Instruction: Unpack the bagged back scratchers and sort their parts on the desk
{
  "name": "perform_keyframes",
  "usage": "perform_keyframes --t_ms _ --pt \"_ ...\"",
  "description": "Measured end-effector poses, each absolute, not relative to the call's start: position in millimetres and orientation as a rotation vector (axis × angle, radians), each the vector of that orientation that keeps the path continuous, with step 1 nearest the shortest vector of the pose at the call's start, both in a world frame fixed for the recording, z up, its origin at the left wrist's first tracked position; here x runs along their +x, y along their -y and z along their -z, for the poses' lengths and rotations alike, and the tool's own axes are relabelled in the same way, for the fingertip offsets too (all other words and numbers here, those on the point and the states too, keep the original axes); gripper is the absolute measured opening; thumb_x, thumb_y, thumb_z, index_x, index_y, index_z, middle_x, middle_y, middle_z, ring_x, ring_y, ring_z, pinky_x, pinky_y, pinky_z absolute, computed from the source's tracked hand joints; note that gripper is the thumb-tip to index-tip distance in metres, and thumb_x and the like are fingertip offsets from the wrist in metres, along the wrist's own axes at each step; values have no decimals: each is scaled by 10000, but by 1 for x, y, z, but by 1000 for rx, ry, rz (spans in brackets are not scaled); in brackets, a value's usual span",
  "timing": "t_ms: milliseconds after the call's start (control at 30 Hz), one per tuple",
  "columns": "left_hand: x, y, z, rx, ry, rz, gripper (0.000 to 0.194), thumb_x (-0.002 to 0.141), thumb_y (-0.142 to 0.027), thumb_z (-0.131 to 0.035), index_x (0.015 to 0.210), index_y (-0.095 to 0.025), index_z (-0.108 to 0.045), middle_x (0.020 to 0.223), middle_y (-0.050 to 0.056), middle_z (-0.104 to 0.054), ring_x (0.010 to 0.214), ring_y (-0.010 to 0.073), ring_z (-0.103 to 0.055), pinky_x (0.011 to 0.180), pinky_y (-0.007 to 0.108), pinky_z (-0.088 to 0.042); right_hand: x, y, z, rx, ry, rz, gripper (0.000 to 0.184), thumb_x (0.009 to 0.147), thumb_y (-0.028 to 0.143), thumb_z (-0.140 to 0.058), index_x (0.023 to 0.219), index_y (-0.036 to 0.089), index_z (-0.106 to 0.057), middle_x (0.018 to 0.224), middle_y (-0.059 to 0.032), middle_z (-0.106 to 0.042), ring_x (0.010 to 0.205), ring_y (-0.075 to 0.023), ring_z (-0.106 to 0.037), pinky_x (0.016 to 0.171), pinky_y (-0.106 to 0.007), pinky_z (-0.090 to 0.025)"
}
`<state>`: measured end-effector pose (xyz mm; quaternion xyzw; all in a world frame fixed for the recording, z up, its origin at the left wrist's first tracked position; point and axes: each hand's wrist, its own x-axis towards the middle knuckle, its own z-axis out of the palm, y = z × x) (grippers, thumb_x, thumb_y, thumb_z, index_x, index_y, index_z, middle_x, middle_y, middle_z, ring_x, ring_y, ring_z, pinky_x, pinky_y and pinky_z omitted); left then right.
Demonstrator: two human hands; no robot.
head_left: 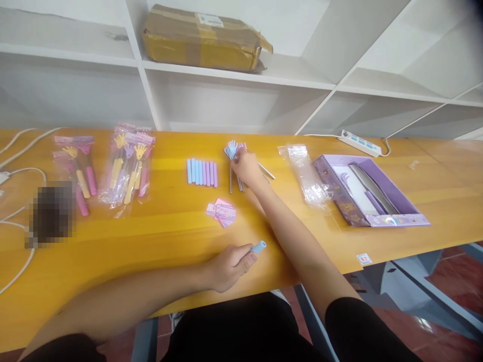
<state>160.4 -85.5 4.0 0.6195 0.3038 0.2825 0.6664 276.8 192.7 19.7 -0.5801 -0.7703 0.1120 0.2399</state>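
Note:
My left hand [231, 269] is closed round a light blue handle sleeve [259, 246], whose hollow end points up and right. Farther back, my right hand [247, 168] has its fingers closed at the hand-shaped heads of several back scratchers [231, 150], blue and purple, with bare metal rods [231, 181] pointing towards me. My fingers partly hide the heads. Left of them, blue and purple handle sleeves [203, 172] lie side by side in a row. Small pink printed cards [222, 212] lie overlapping between the row and my left hand.
Bagged back scratchers [130, 168] with coloured handles lie at left, beside more bagged ones [81, 173]. Clear plastic bags [307, 176] and an open purple box [411, 217] are at right. A power strip [361, 143] and white cables lie near the shelves; a taped carton [204, 40] sits above.

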Motion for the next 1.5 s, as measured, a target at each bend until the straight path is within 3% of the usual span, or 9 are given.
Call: perform_keyframes --t_ms 267,433,600,767,867,933,1033,1200,1500 --pt "163 88 4 1234 -635 -701 506 1103 -670 -406 851 -232 -399 702 -63 -364 602 114 -294 578 285 -285 279 -188 -22 -1623 2116 -323 249 930 133 -581 1166 112 -658 1128 -216 -759 1006 -327 -688 924 -409 -533" --pt "163 81 12 987 -604 -791 494 1061 -690 -495 913 -222 -439 687 -93 -304 566 97 -234 560 266 -234 311 -173 -36 -1498 1973 -291 167 956 198 -570 1079 174 -680 1029 -140 -782 947 -278 -701 901 -382 -531" --pt "148 44 -2 1044 -810 -1063 425 1060 -615 -487 1035 -196 -552 672 -72 -390 549 118 -364 575 270 -327 369 -137 -41 -1461 1875 -351 166 943 250 -549 967 201 -705 930 -98 -777 840 -246 -704 833 -364 -537" --pt "79 -28 -35 1582 -1598 -1031 311 1069 -424 -478 1199 -183 -626 758 11 -581 651 195 -557 668 326 -457 406 -108 -22 -1486 1763 -351 228 931 272 -522 961 199 -736 867 -88 -768 773 -244 -684 786 -365 -529" --pt "28 -63 -40 1759 -2141 -940 438 1072 -358 -427 1410 -117 -567 969 130 -711 860 307 -679 841 443 -528 411 -107 -10 -1479 1701 -368 256 918 272 -501 941 191 -743 820 -79 -752 731 -236 -668 753 -355 -516" --pt "4 -76 -33 1789 -2358 -796 532 1056 -333 -433 1498 -44 -496 1158 236 -715 1041 391 -696 939 518 -532 412 -110 -8 -1464 1698 -401 260 914 275 -502 931 190 -746 816 -76 -755 713 -230 -663 744 -348 -512" --pt "-10 -82 -14 1915 -2427 -655 571 1013 -340 -499 1460 16 -506 1326 323 -648 1281 461 -617 1098 570 -479 412 -114 -10 -1454 1688 -441 259 913 284 -509 933 195 -752 823 -74 -762 716 -230 -666 743 -345 -511" --pt "-2 -80 2 2076 -2273 -681 485 1042 -371 -468 1413 -73 -555 1296 255 -647 1319 403 -591 1168 544 -457 423 -112 -11 -1450 1642 -466 273 910 311 -513 942 202 -761 761 -52 -723 715 -229 -663 720 -337 -491" --pt "7 -74 2 2018 -2024 -871 506 995 -301 -603 1464 -135 -510 1381 187 -612 1035 253 -697 1069 465 -564 424 -110 -8 -1450 1650 -502 257 895 321 -532 927 218 -765 700 -32 -695 624 -216 -609 655 -335 -454"
